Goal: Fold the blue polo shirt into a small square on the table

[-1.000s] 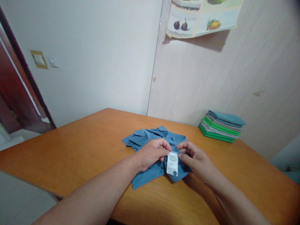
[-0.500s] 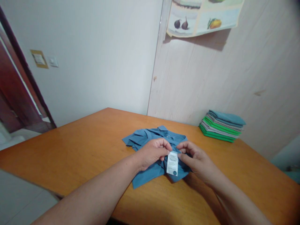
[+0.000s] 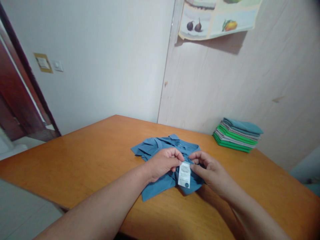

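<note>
Head view: blue shirt [image 3: 163, 144] beneath left hand [image 3: 162, 164], pinching white label [image 3: 184, 176], and right hand [image 3: 211, 170], slightly parted, hold unclear.

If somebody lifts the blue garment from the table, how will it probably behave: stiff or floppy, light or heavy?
The blue garment will probably hang floppy, since it lies in loose creases and folds. It is likely light for its size, as the cloth looks thin. Its white label may bend easily, being a narrow strip.
</note>
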A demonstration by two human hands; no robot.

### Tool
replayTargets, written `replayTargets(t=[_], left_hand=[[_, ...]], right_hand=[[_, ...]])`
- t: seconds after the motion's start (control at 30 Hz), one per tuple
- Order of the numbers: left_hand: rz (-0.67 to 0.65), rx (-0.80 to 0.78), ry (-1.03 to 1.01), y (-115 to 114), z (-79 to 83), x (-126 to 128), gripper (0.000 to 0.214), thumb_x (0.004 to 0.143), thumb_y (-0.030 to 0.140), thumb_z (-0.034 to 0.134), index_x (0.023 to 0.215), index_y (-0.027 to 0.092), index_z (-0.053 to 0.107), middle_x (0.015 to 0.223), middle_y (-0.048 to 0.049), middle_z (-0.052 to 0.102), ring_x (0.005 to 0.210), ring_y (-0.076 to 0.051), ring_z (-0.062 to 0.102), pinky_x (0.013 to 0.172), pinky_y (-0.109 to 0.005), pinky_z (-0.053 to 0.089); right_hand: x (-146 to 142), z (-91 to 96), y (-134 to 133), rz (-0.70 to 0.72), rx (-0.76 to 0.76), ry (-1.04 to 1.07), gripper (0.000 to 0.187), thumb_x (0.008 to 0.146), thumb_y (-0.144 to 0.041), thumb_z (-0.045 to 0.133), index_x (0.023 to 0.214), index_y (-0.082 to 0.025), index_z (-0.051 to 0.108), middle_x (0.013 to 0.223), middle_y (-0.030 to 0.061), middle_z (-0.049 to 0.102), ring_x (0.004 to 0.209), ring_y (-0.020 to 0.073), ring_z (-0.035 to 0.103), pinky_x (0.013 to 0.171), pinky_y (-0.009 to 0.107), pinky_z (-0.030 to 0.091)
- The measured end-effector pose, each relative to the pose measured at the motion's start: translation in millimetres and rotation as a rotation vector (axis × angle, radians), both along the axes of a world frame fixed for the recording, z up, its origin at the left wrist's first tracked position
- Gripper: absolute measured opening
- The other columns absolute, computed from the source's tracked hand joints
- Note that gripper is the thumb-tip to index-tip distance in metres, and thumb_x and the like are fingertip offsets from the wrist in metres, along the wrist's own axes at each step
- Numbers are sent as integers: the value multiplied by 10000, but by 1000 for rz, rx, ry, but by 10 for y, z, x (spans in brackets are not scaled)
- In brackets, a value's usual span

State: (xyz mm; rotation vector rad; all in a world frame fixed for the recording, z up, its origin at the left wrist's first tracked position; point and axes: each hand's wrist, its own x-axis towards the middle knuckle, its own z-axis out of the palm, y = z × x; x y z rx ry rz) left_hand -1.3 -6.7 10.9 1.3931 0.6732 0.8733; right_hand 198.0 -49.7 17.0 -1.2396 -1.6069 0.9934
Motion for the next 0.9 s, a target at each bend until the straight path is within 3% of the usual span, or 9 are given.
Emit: replayTargets(t=[0.33, 0.67, 0.9], left_hand=[[-3, -7, 15, 1, 6, -3, 119, 723, 186, 644, 837, 157, 629, 633, 50, 526, 525, -66, 442, 502, -194, 299], [-3, -1, 14, -1, 5, -8, 131, 716, 196, 650, 840, 154, 634, 647, 44, 530, 539, -70, 441, 513, -198, 305], [-15, -24, 30, 4, 3, -14, 134, 721, 214, 641, 841, 156, 639, 645, 34, 554, 542, -79, 444, 527, -203, 317]], right_hand=[[6, -29, -16, 66, 20, -20, 316, 823, -349, 658, 1086, -212, 548, 876, -8, 559, 649, 108, 472, 555, 242, 363], [47, -33, -23, 125, 108, -230, 340, 845, -264, 637, 1179, -222, 592, 960, 19, 595, 846, 171, 551, 734, 294, 446], [-23, 35, -60, 154, 144, -211, 254, 887, -407, 645, 1045, -208, 663, 932, 32, 655, 845, 182, 561, 755, 303, 439]])
